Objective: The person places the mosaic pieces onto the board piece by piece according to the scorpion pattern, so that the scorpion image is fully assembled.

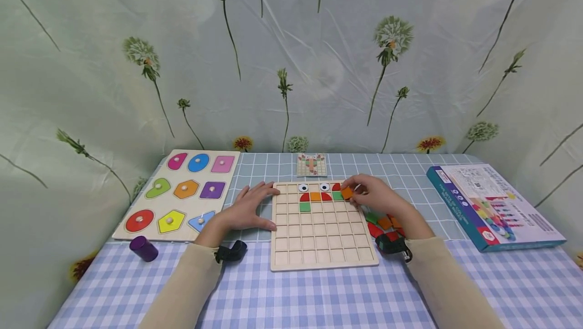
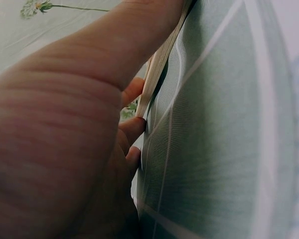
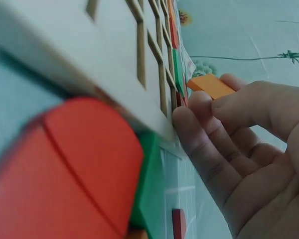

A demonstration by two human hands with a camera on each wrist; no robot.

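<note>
A: Checked cloth [image 1: 255, 288] is covering the near side; what are we seeing left?
B: Left hand [image 1: 246, 211] is touching the board's [image 1: 314, 243] left edge, thumb and fingers spread, probably steadying it.
A: Right?
B: Right hand [image 1: 377, 195] is pinching an orange tile [image 1: 347, 193] at the board's top-right corner, we're guessing for control. Loose tiles [image 1: 385, 223] are lying just beside, likely for reach.

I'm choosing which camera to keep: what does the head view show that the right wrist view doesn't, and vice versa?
Only the head view: the left hand, knobbed puzzle, purple cylinder and flat box.
Only the right wrist view: the palm side of the right hand.
Both: that hand pinching an orange tile, the grid board and loose tiles beside it.
</note>
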